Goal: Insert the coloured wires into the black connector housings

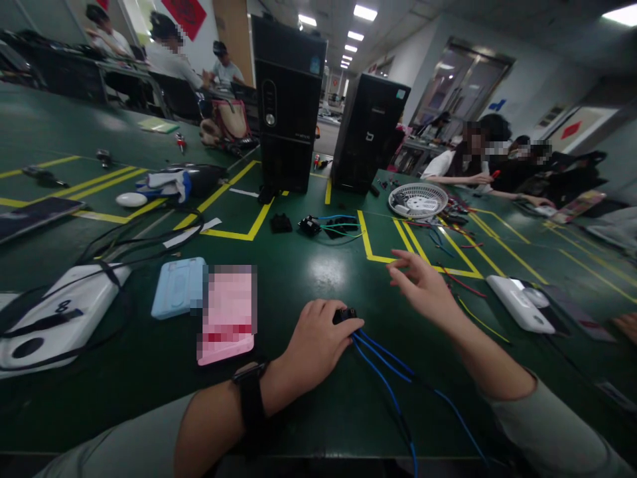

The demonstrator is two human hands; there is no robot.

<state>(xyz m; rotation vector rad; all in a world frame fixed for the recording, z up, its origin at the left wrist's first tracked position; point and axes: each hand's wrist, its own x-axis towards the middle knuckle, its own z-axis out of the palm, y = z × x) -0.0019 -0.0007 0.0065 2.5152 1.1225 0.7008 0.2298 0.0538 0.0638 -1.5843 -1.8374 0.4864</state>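
Note:
My left hand rests on the green table, fingers curled round a small black connector. Several blue wires run from that connector toward the near table edge. A black watch sits on my left wrist. My right hand hovers just right of the connector, fingers apart and stretched out toward the far left, holding nothing. Farther out lie another black connector with blue and green wires and a small black block.
Two black computer towers stand at the table's middle back. A white fan grille, red and yellow wires, white devices, a blue case and pink phone lie around. Other people sit at the far left and right.

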